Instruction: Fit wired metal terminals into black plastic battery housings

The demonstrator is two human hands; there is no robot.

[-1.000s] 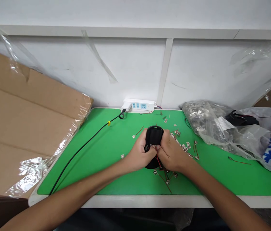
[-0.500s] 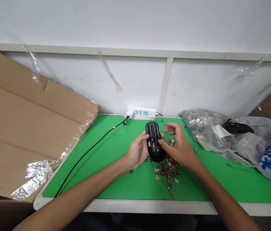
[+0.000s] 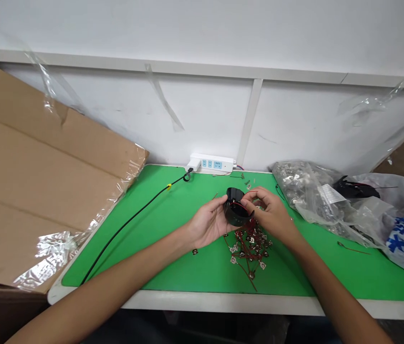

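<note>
Black casing, red wire, green mat

The casing point(image 3: 236, 213) is black with a thin red wire point(image 3: 238, 204) across it; the desk point(image 3: 223, 302) is white under a bright green mat point(image 3: 173, 239); the power strip point(image 3: 213, 163) is white with blue sockets, its cable point(image 3: 130, 220) black with a yellow tag.

Probably a small assembly workshop: a green bench mat point(image 3: 173, 248) strewn with wired metal contacts point(image 3: 250, 246), bagged parts point(image 3: 305, 188) alongside.

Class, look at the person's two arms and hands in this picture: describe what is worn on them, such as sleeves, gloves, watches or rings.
Both forearms are bare up to the picture's lower edge: no sleeves show. The left hand and right hand wear no gloves. No watch, bracelet or ring is visible on either wrist or on the fingers.
</note>
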